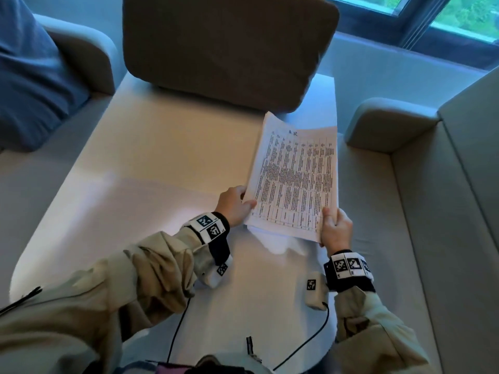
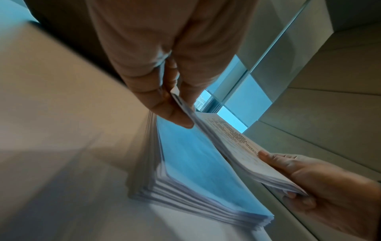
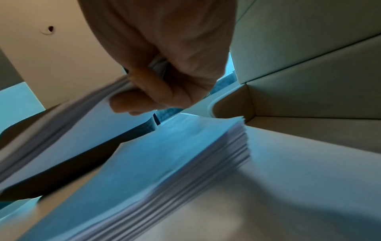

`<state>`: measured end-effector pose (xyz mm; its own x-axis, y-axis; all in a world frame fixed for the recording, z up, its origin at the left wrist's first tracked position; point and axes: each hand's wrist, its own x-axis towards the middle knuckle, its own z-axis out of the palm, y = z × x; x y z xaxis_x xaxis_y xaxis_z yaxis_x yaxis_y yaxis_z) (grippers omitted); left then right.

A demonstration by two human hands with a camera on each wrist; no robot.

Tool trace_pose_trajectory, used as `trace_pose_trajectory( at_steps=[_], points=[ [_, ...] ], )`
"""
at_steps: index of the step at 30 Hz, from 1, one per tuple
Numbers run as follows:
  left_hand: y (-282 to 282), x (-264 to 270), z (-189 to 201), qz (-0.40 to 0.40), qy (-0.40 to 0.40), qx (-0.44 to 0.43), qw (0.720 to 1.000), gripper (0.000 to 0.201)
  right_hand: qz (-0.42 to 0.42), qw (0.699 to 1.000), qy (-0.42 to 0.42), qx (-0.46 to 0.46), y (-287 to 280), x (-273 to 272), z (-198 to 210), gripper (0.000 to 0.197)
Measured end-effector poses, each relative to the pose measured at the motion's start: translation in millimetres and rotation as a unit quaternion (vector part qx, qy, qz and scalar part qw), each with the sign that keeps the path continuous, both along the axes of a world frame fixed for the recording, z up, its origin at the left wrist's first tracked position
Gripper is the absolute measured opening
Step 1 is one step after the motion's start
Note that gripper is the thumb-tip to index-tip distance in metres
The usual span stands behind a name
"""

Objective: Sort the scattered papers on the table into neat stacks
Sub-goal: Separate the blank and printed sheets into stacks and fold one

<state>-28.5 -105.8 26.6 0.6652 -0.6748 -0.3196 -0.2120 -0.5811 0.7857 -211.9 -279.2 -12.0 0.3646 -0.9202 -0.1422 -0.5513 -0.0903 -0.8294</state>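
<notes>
A bundle of printed sheets [image 1: 295,179] with a table of text on top is held above the white table [image 1: 151,163], near its right side. My left hand [image 1: 235,205] pinches the bundle's near left corner, thumb on top. My right hand [image 1: 334,228] grips the near right corner. Under the held bundle a second stack of white sheets [image 2: 198,184] lies flat on the table; in the right wrist view this lower stack [image 3: 164,171] is thick, with slightly uneven edges. In the left wrist view my left hand [image 2: 177,110] and my right hand [image 2: 321,187] both hold the held bundle [image 2: 237,150].
A brown cushioned chair back [image 1: 226,47] stands at the table's far edge. Grey sofa arms [image 1: 388,122] flank the table on the right and at the left [image 1: 86,52]. A blue cushion [image 1: 29,74] lies far left. A window [image 1: 442,14] is at the top right.
</notes>
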Motion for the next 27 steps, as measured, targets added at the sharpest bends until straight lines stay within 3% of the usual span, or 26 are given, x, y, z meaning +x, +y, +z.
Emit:
trace_pose_trajectory(
  at_steps=[13, 27],
  points=[
    [-27.9, -27.8, -32.1, 0.102, -0.006, 0.007, 0.995, 0.021, 0.019, 0.999, -0.015, 0.041, -31.4, -8.7, -20.3, 0.023],
    [-26.7, -36.3, -36.7, 0.129, -0.007, -0.038, 0.991, 0.036, 0.038, 0.996, 0.085, -0.008, -39.2, -9.1, -16.6, 0.026]
  ],
)
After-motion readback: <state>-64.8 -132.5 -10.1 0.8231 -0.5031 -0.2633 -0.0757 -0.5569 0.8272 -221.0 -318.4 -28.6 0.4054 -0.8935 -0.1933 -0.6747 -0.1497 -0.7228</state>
